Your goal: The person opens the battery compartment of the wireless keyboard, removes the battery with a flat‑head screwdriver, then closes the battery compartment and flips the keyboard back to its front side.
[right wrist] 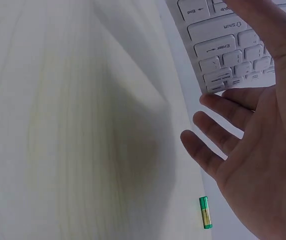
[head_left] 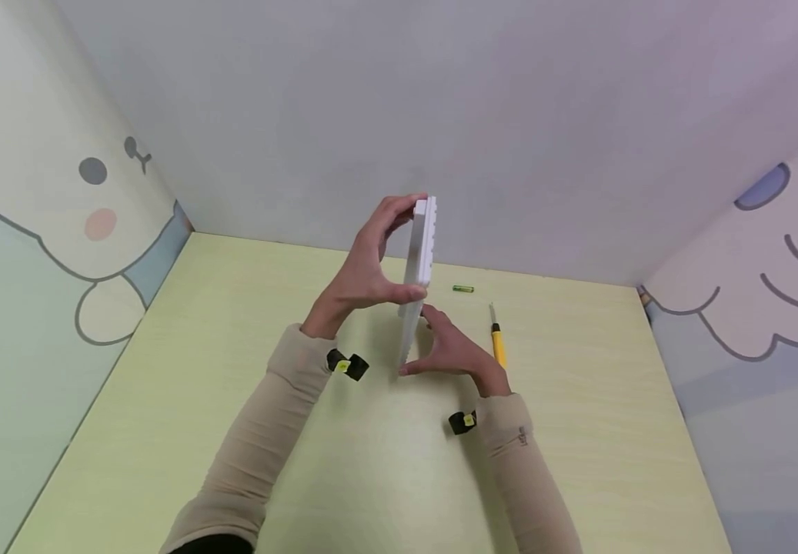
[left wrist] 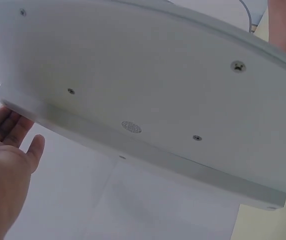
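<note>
A white keyboard (head_left: 421,242) stands tilted on edge above the table, seen nearly side-on in the head view. My left hand (head_left: 360,273) holds its upper part, thumb and fingers spread along the near side. Lower down, my right hand (head_left: 455,348) grips the bottom part between thumb and fingers. The left wrist view shows the keyboard's underside (left wrist: 133,75) with several screws, and left fingers (left wrist: 15,127) at its thick edge. White keys (right wrist: 215,47) appear in the right wrist view, with the right hand's fingertips at the keyboard's corner.
A small green battery (head_left: 463,288) lies on the table near the back wall. Right of the hands lies a screwdriver (head_left: 499,348) with a yellow handle, its shaft pointing to the wall. Walls enclose the pale wooden table (head_left: 599,400) at the back and sides.
</note>
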